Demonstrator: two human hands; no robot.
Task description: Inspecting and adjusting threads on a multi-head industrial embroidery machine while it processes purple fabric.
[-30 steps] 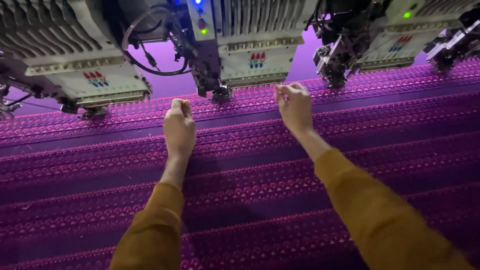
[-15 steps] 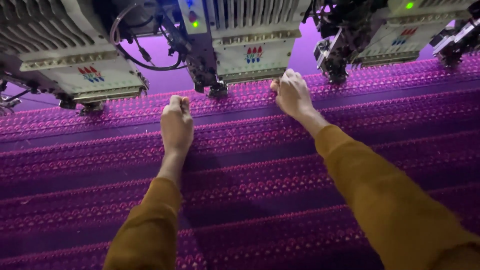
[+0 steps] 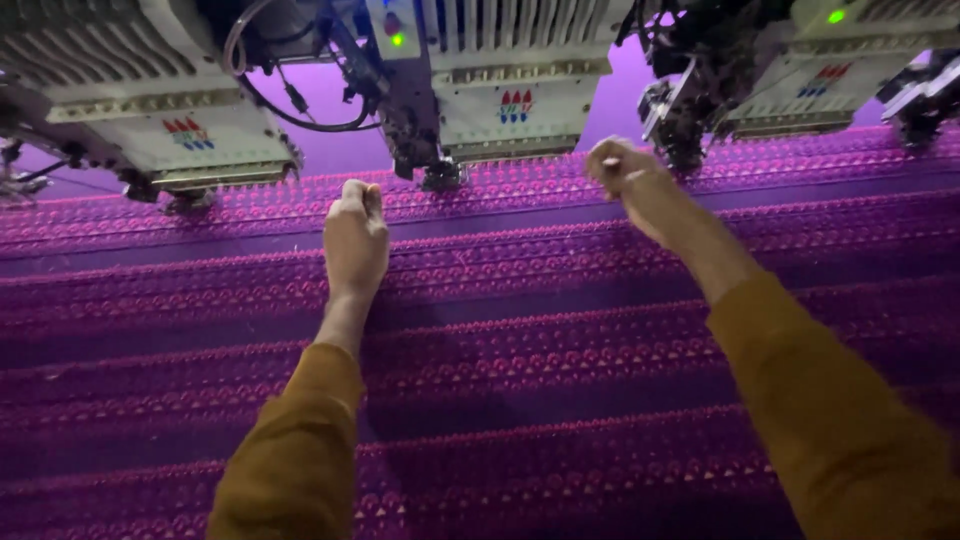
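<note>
A wide purple fabric with rows of pink embroidered pattern lies stretched under a row of embroidery machine heads. My left hand rests on the fabric with its fingers closed, just left of the middle head's needle. My right hand hovers a little above the cloth with thumb and fingertips pinched together, close to the dark needle assembly of the right head. I see nothing between the fingers of either hand. Both arms wear mustard-coloured sleeves.
Three grey-white embroidery heads span the top: left, middle, right. Black cables loop between the left and middle heads. A small green light glows on the middle head. Fabric fills the whole lower view.
My right hand has lifted and shifted right, toward the right head's needle assembly. My left hand has stayed in place on the fabric.
</note>
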